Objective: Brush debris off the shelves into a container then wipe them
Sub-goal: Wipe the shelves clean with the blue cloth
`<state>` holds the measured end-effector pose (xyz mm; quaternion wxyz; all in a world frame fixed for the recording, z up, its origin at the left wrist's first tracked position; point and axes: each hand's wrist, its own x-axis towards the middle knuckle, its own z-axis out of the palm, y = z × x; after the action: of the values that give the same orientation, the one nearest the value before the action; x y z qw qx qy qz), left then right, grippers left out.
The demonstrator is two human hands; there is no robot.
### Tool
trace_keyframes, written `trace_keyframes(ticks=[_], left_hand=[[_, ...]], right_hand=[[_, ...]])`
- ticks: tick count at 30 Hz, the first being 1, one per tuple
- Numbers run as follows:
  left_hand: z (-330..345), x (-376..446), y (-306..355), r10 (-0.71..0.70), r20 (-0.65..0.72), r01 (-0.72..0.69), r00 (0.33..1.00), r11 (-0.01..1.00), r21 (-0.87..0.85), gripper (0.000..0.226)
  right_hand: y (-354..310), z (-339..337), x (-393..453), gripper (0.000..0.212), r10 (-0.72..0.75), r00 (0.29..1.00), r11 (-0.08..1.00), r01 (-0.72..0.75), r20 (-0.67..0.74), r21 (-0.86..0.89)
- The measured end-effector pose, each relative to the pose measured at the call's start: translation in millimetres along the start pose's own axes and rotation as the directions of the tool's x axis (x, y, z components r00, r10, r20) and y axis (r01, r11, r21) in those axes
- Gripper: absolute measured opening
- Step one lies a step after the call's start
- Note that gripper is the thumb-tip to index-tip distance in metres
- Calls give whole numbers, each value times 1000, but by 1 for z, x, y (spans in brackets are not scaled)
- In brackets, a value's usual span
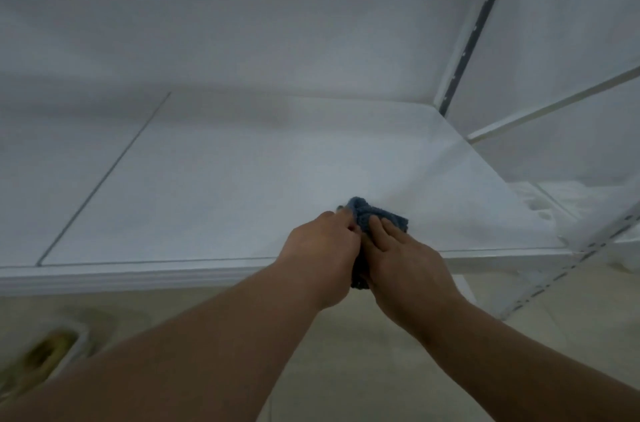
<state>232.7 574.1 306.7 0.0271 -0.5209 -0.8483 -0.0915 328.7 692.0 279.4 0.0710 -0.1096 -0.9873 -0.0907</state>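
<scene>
A white shelf [214, 186] spans the view. At its front edge, right of centre, the left hand [320, 259] and right hand [405, 266] meet, fingers of both closed around a bunched blue cloth [367, 214] resting on the shelf.

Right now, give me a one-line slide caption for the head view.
Both hands, left and right, grip a blue cloth at the front edge of a white shelf.
</scene>
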Motion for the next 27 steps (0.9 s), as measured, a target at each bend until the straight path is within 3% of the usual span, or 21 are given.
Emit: trace_keyframes(ticks=[7, 13, 17, 21, 27], left_hand=[[-27, -79, -99, -142, 3, 142, 990, 989, 47, 30], [-49, -147, -180, -282, 3, 281, 959, 954, 104, 31], [-60, -182, -226, -357, 15, 353, 934, 928, 118, 33], [-67, -198, -256, -363, 52, 360, 930, 931, 68, 35], [-78, -195, -276, -266, 127, 257, 956, 963, 84, 34]], right_hand=[[-114, -14, 44, 70, -198, 976, 979, 201, -87, 36], [-218, -31, 81, 55, -305, 936, 943, 322, -175, 83], [-279, -37, 102, 56, -317, 930, 935, 339, -185, 106], [-309, -40, 112, 58, -318, 932, 938, 336, -175, 83], [-318, -38, 117, 49, -319, 944, 946, 323, -89, 38]])
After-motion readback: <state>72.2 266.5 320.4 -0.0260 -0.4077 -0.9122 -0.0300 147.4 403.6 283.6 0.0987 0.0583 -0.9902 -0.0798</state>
